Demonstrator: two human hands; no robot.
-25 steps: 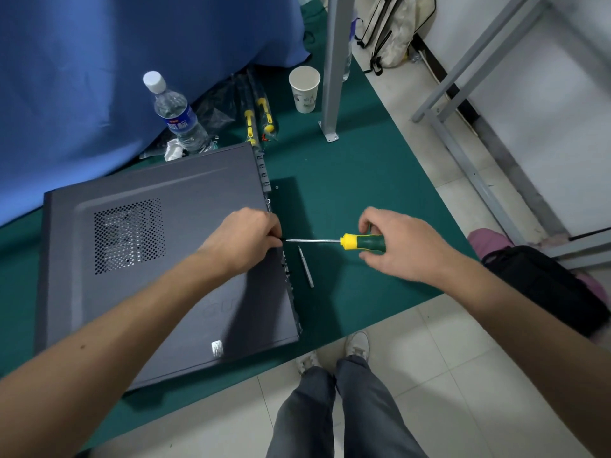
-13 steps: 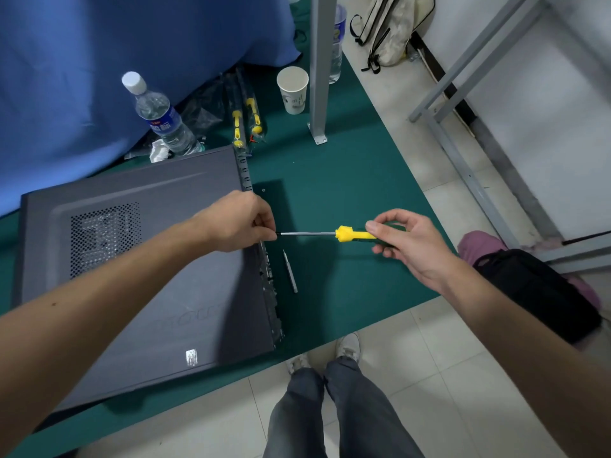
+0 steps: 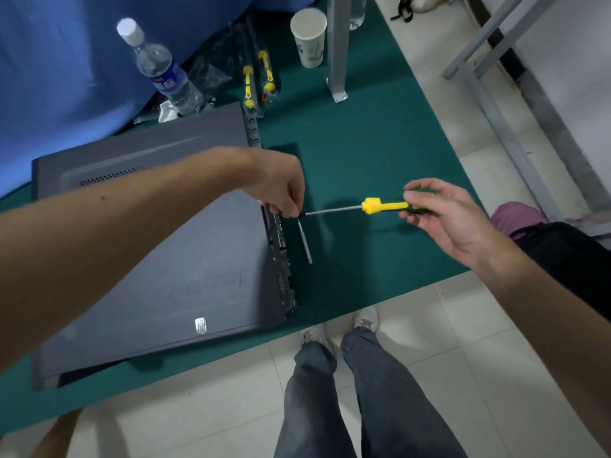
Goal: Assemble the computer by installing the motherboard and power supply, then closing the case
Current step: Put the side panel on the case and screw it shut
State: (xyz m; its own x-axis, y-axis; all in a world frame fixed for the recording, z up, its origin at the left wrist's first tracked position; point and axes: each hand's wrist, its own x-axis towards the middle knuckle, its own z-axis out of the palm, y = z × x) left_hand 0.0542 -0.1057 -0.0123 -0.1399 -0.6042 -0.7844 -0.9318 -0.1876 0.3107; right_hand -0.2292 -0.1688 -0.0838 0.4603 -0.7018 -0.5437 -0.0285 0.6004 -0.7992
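A dark grey computer case point(image 3: 172, 259) lies flat on the green table mat point(image 3: 357, 153) with its side panel closed on top. My left hand point(image 3: 281, 190) sits at the case's right rear edge, fingertips pinched around something small at the screwdriver's tip; what it holds is hidden. My right hand point(image 3: 439, 213) grips the green and yellow handle of a screwdriver point(image 3: 363, 208), whose shaft points left and level toward the case edge. A thin silver strip point(image 3: 305, 241) lies on the mat just below the shaft.
A water bottle point(image 3: 162, 71), a paper cup point(image 3: 309, 38), bagged yellow tools point(image 3: 258, 84) and a metal post point(image 3: 337, 47) stand at the back. Blue cloth point(image 3: 66, 61) hangs on the left. A dark bag point(image 3: 568, 256) lies on the floor at right. My legs stand at the table's front edge.
The view has shifted, so the case sits further left and lower. My right hand has loosened from a full fist to a fingertip hold on the handle. The screwdriver tip stays at my left fingertips.
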